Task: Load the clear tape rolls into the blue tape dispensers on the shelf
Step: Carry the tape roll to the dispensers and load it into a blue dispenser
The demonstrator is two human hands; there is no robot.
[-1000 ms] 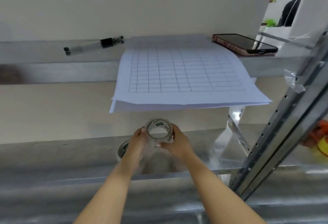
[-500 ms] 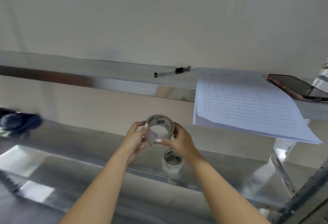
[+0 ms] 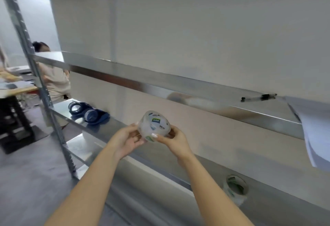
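Observation:
A clear tape roll (image 3: 154, 125) with a green label is held in mid-air in front of the shelf, gripped by both hands. My left hand (image 3: 126, 139) grips its left side and my right hand (image 3: 174, 140) its right side. Two blue tape dispensers (image 3: 87, 112) lie side by side at the left end of the middle metal shelf (image 3: 114, 129), well to the left of my hands. A second clear tape roll (image 3: 234, 189) stands on the same shelf at the lower right.
The upper shelf (image 3: 196, 88) carries a black pen (image 3: 259, 98) and a stack of paper (image 3: 314, 125) overhanging its edge at the right. A perforated metal upright (image 3: 35, 75) bounds the rack on the left. A seated person (image 3: 53, 75) and a desk are beyond it.
The view has swung left along the shelf, bringing the blue dispensers closer. Both hands still hold the roll, now turned so its side faces me. The second roll now lies to the right.

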